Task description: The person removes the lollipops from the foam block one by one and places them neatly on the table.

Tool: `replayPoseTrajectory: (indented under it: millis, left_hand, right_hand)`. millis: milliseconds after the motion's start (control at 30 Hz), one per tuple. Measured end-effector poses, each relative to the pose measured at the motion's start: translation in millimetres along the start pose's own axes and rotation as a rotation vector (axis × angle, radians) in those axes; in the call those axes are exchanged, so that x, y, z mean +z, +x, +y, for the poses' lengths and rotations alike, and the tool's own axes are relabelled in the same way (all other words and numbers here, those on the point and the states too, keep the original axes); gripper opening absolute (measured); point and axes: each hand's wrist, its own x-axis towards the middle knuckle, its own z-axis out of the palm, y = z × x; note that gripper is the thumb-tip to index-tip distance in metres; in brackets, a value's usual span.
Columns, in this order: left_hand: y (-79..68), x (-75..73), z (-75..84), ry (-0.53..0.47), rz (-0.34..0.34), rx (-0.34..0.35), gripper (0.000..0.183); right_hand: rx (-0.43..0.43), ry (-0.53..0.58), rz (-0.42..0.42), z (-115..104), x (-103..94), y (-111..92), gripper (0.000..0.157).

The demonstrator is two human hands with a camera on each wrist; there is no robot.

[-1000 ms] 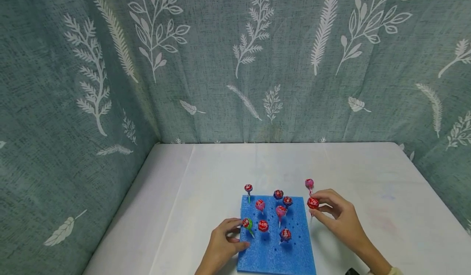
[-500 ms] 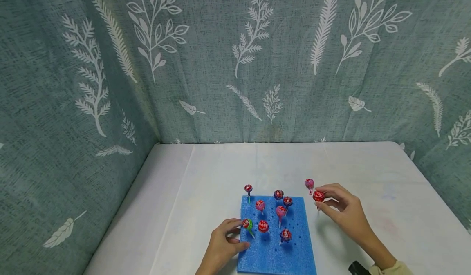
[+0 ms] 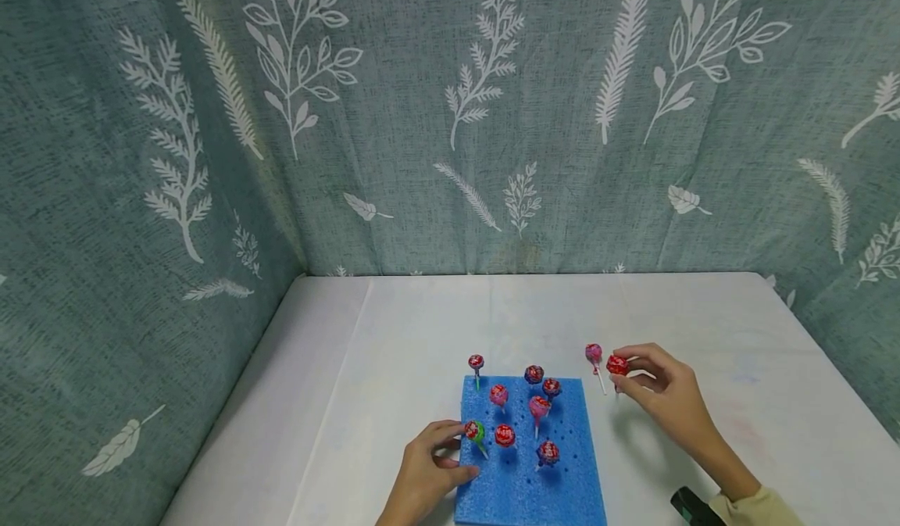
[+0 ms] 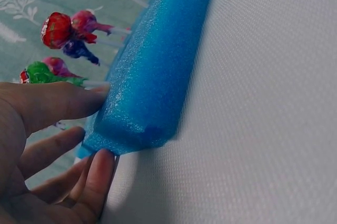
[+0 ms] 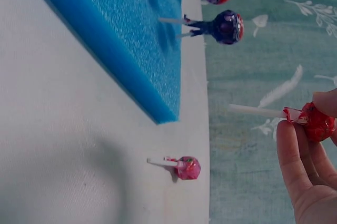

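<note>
Pinching red lollipop (image 5: 318, 125); wrapper print (image 3: 616, 364) unreadably small.

soft muted light, hazy shadows, slight blur

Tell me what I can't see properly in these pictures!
Head view: print on the lollipops, too small to read.
Head view: the black thing, cut off by the bottom edge.
Left wrist view: part of the green lollipop, behind the left hand.
Right wrist view: part of the red lollipop, behind the right hand.
</note>
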Motion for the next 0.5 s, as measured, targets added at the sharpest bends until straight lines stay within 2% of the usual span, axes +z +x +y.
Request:
replayPoseTrajectory:
  millis: [300,500]
  left_hand:
    - [0.5,0.6,0.1,-0.008,0.003,-0.004,0.054]
    - [0.7,0.5,0.8,-0.010,-0.002,-0.011,0.054]
  right_hand:
    - [0.036,-0.069,0.015,10,-2.8,7,0.031]
    - [0.063,-0.072,0.017,20,-4.0,10,0.029]
